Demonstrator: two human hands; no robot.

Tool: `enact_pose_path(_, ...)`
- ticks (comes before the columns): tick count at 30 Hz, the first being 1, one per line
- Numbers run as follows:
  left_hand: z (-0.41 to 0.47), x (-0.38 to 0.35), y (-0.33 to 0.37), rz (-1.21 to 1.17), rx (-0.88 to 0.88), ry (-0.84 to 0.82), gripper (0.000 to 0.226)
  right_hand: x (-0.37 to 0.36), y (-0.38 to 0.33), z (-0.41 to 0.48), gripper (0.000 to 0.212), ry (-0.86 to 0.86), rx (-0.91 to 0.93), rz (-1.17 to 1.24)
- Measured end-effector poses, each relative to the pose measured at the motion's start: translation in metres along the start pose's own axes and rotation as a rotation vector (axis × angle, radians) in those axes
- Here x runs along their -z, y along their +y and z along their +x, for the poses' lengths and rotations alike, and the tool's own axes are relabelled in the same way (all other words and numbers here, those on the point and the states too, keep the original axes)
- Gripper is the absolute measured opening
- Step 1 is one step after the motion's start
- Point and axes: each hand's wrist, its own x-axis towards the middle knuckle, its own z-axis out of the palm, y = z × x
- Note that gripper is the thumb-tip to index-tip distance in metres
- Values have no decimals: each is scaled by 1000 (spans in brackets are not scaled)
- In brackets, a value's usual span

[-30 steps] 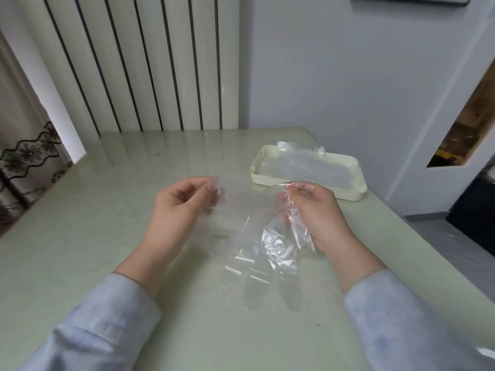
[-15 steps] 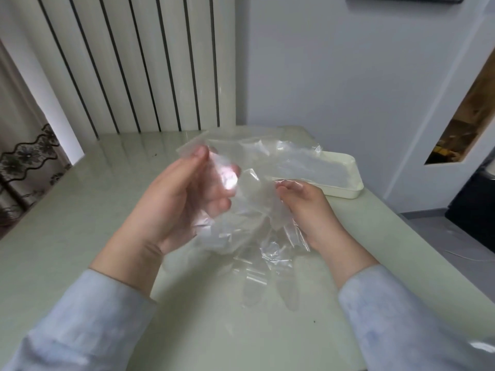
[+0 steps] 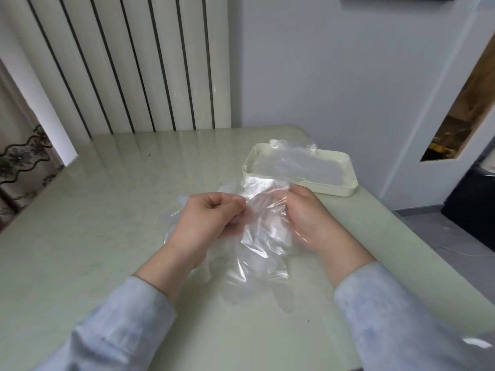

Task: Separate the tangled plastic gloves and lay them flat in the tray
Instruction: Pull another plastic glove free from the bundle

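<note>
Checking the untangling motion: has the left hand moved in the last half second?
Yes. The left hand has dropped: its fingertips were level with the tray's far rim and now sit below its near rim in the picture.

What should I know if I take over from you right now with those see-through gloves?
Left hand pinches one edge of the tangled gloves.
Right hand grips the same bundle from the other side.
The bundle is over the table, just in front of the tray.
Done: clear plastic already lies in the tray; glove count unclear.
Left: pull these apart, lay each flat in the tray.
</note>
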Motion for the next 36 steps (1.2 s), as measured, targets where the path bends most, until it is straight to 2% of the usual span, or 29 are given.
enact_pose_path(2,0,-1,-1,-14,8,-17,12,-1,-2,-2,24,22,-18,-34)
enact_pose_path(4,0,-1,-3,-7,2,-15,12,1,0,0,24,32,-95,5)
enact_pose_path(7,0,1,-5,8,3,3,15,3,-1,0,60,-19,-237,77)
enact_pose_path(9,1,2,-5,15,4,8,17,4,-3,-2,86,-109,-270,100)
enact_pose_path(10,1,2,-5,15,4,16,18,4,-4,-4,91,-141,-264,106)
enact_pose_path(11,2,2,-5,11,4,24,18,3,-3,-5,86,-149,-238,85)
enact_pose_path(14,2,3,-5,3,3,33,16,2,5,-3,23,-93,-73,-22)
enact_pose_path(15,2,4,-5,1,-2,36,15,3,8,0,12,-51,-36,-62)
enact_pose_path(19,6,9,-8,108,-115,113,16,11,2,3,15,-21,24,34)
enact_pose_path(23,13,29,-9,374,-266,51,48,19,-8,1,23,-8,91,145)
enact_pose_path(27,17,47,-12,786,-357,-166,35,26,-19,-2,22,13,101,327)
enact_pose_path(30,18,52,-16,983,-439,-341,41,33,-23,-4,23,-62,96,424)
enact_pose_path(32,20,53,-20,1099,-469,-375,54,35,-22,-4,23,-85,80,423)
enact_pose_path(35,23,54,-22,1133,-545,-301,32,35,-21,-5,25,-106,56,405)
enact_pose_path(36,24,55,-22,1100,-564,-256,35,35,-20,-5,26,-113,46,401)
